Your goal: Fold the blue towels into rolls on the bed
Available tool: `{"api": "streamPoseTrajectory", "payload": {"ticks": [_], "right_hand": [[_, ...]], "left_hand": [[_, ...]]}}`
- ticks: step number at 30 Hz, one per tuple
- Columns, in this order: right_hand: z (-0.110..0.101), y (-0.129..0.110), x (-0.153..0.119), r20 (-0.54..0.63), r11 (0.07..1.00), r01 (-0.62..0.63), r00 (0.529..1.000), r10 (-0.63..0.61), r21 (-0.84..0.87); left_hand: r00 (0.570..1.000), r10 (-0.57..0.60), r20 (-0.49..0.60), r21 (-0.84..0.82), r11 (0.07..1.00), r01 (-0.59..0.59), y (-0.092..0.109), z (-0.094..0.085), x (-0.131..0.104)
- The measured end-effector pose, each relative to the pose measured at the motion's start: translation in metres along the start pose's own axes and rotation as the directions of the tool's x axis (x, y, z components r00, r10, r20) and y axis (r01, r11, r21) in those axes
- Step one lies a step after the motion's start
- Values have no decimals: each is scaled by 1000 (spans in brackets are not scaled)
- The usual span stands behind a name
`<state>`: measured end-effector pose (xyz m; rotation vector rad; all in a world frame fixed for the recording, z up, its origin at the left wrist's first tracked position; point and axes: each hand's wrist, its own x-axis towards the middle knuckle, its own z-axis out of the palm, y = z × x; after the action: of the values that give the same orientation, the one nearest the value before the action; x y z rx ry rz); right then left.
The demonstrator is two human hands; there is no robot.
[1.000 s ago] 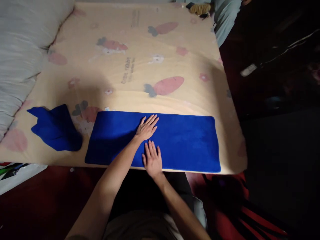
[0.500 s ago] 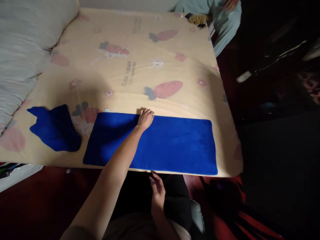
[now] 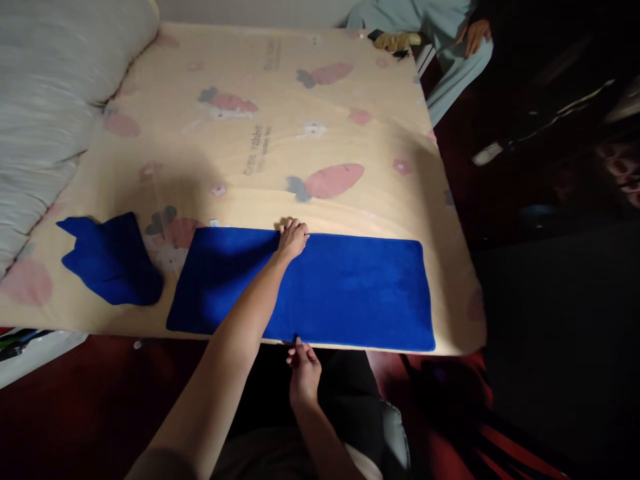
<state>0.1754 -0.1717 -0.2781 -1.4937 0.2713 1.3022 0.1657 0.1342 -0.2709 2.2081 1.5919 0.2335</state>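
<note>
While the carrot-print sheet (image 3: 240, 200) lies loose enough to wrinkle, a pull across it could ruck it up and carry the fabric on top out of line. The long blue towel (image 3: 360, 290) lies flat along the sheet's near edge, where an uneven tug could skew it or let a side droop over. The crumpled blue cloth (image 3: 113, 263), just beyond its left end, could be bumped by a wide sweep. The left hand (image 3: 293, 237) is mostly closed, fingers curled at the towel's far edge; the right hand (image 3: 305, 377), loosely curled, touches the near edge with a fingertip. I cannot tell how much fabric either has hold of, and a shallow hold could slip. A second ago both hands lay spread flat on the towel; the crumpled cloth has stayed put.
</note>
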Motion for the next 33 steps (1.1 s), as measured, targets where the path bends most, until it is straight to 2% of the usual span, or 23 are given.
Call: {"api": "streamPoseTrajectory", "payload": {"ticks": [6,10,14,18,22,23,24,26,28,30,33], "right_hand": [[-5,-17,-28,77,985,148,987,-142,-84],[-20,-40,-56,102,940,303,952,-290,-158],[-36,-83,-70,57,845,507,861,-505,-173],[-36,-153,-67,55,708,696,717,-695,-124],[-4,-233,-58,85,514,858,510,-856,19],[8,-252,-55,108,483,874,476,-873,51],[21,-270,-52,146,470,880,456,-878,76],[48,-302,-46,262,486,868,447,-855,106],[75,-328,-41,372,505,858,441,-817,92],[98,-350,-41,441,500,864,426,-790,59],[119,-374,-50,497,448,890,353,-793,82]], "left_hand": [[997,-19,-80,-99,995,11,7,-18,0],[986,-40,-164,-338,941,-18,12,-48,3],[978,-74,-194,-676,732,-78,7,-98,-8],[934,-185,-305,-816,556,-157,-6,-167,-45],[920,-271,-282,-873,471,-128,-15,-237,-86],[920,-275,-279,-876,464,-127,-18,-251,-93],[921,-269,-282,-876,464,-132,-21,-263,-98],[916,-257,-307,-866,474,-158,-28,-281,-100],[912,-268,-311,-867,473,-156,-35,-295,-94],[909,-315,-271,-895,431,-118,-37,-307,-85],[907,-359,-223,-929,360,-86,-28,-324,-82]]}}
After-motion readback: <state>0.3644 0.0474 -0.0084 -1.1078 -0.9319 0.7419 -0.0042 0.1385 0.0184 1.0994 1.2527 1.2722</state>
